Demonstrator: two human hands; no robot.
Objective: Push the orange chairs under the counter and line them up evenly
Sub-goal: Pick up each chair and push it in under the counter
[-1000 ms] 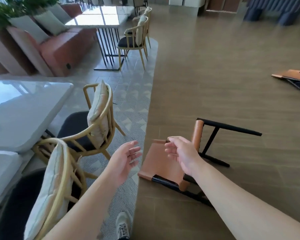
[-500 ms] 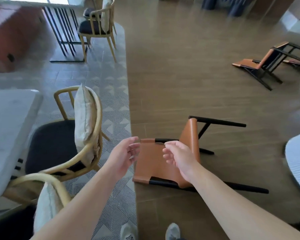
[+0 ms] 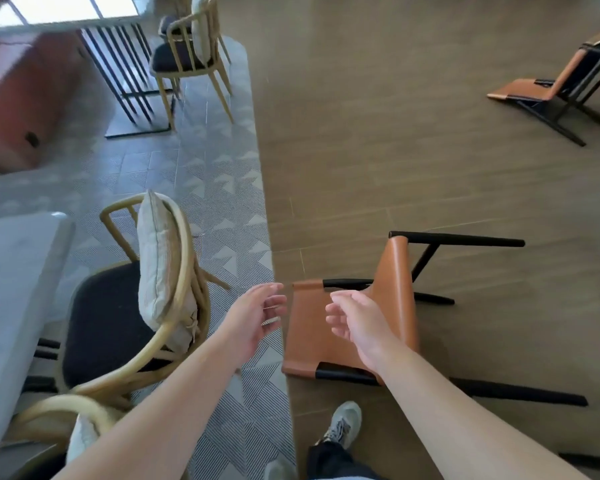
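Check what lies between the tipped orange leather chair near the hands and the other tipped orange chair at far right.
In the head view, only bare brown wood-look floor lies between the near tipped orange leather chair and the far orange chair.

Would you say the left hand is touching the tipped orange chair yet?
Apart: the head view shows floor between the left hand and the orange chair.
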